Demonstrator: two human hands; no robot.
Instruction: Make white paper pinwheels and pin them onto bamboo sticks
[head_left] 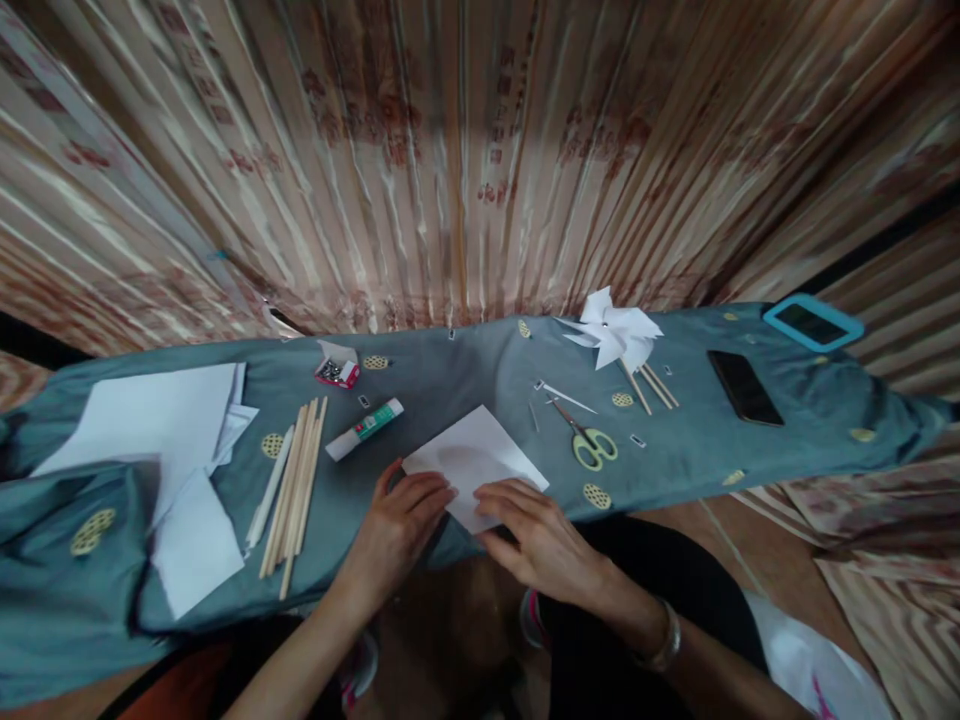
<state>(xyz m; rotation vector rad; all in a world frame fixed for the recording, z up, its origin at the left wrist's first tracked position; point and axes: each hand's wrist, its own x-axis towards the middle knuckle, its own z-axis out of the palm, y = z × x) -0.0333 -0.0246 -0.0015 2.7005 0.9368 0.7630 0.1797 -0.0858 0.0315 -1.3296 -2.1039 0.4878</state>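
Note:
A white square of paper (480,450) lies turned like a diamond at the table's front edge, one corner towards me. My left hand (411,505) grips its left lower edge, the fingertips resting on top. On the right lower edge, my right hand (525,520) has its fingers bent over the sheet, with the thumb below. The fingertips of both hands almost meet near the front corner. Left of the paper lies a glue stick (365,429) with a green label. Scissors (589,440) with yellow-green handles lie to its right.
Wooden sticks (300,480), a white pen (268,490) and white paper sheets (165,410) are on the left. Behind the glue stick sits a small box of pins (337,368). Paper pinwheels (619,330) on sticks, a black phone (744,387) and a blue-framed device (814,322) are right.

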